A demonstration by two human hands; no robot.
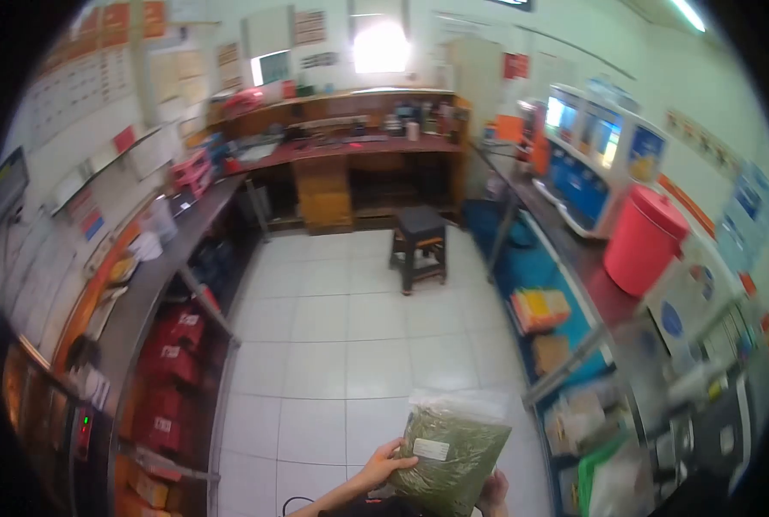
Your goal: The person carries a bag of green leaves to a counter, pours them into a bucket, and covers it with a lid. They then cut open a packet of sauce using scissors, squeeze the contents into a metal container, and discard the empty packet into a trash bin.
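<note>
A clear plastic bag of green dried leaves [452, 452] with a small white label is held up at the bottom middle of the head view. My left hand [382, 465] grips its left edge, fingers over the front. My right hand [493, 493] holds its lower right corner and is mostly hidden behind the bag. The bag's top is bunched clear plastic above the green fill.
A white tiled floor [341, 327] runs ahead to a dark stool [419, 243] and a wooden desk [350, 164]. A steel counter [148, 297] lines the left over red boxes. On the right stand shelves, a red bucket [644, 241] and blue-white machines [591, 159].
</note>
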